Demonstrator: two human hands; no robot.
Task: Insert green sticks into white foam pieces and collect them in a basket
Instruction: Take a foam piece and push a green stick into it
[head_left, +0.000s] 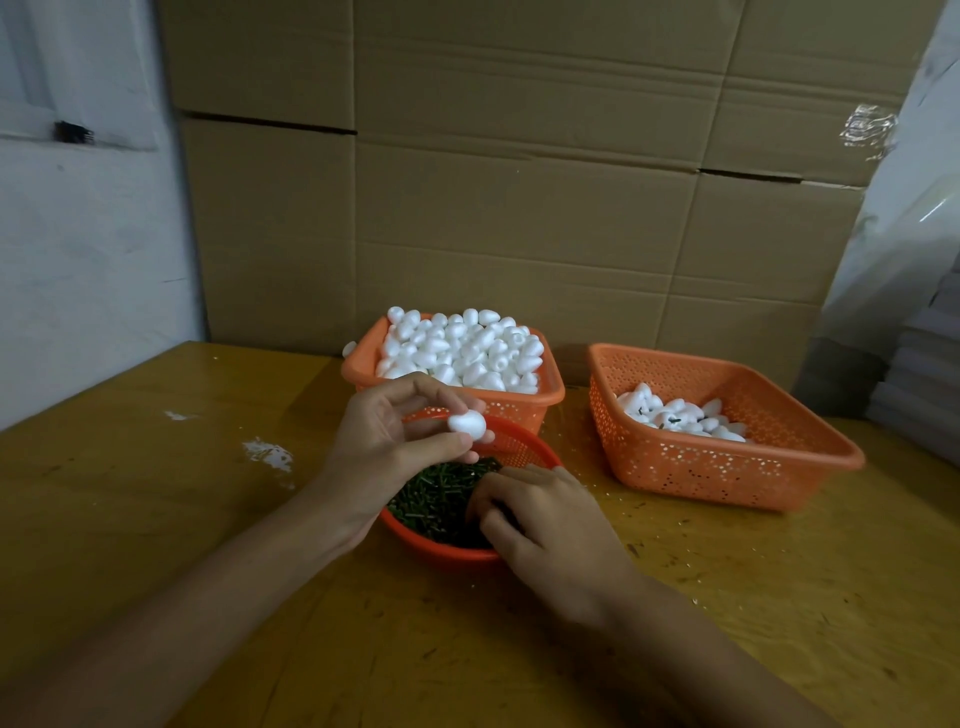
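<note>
Left hand (384, 436) pinches one white foam piece (466, 423) just above the round orange basket (441, 552) of green sticks (434, 493)

The round orange basket sits mid-table toward the near edge of the wooden table (156, 467), its near left rim hidden by the left wrist. Right hand (540, 514) reaches down into the sticks with its fingers curled, and I cannot tell whether they hold one. At the far edge a square orange basket (543, 401) is heaped with plain foam pieces (462, 348). Toward the far right corner a second square basket (727, 467) holds a shallow layer of stuck foam pieces (675, 418), with dark stick ends barely visible. The held piece looks almost round, so its long axis is unclear
</note>
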